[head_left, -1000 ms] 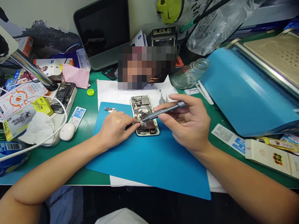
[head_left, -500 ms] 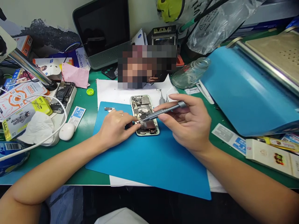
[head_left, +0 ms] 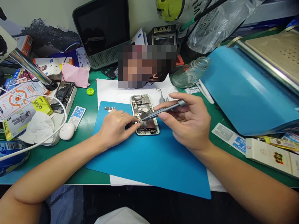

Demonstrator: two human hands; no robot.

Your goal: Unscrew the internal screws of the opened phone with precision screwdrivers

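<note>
An opened phone (head_left: 144,109), its inner parts exposed, lies face up on a blue mat (head_left: 149,161). My right hand (head_left: 192,123) is closed round a grey precision screwdriver (head_left: 163,110), tilted with its tip down at the phone's left inner side. At that same spot, the thumb and forefinger of my left hand (head_left: 114,126) are pinched together at the phone's left edge. What sits between those fingertips is too small to make out. A small metal plate (head_left: 109,109) rests on the mat beyond my left hand. Two screwdriver bits or tips (head_left: 162,99) stand just beyond the phone.
A glass jar (head_left: 191,73) lies behind my right hand, near white tweezers (head_left: 205,91). On the left are a second opened phone (head_left: 62,96), a white earbud case (head_left: 67,130) and a white cable (head_left: 53,133). A dark screen (head_left: 102,31) stands at the back.
Hardly anything differs. Both hands and the screwdriver stay at the same place on the phone, with only a slight shift at the fingertips.
</note>
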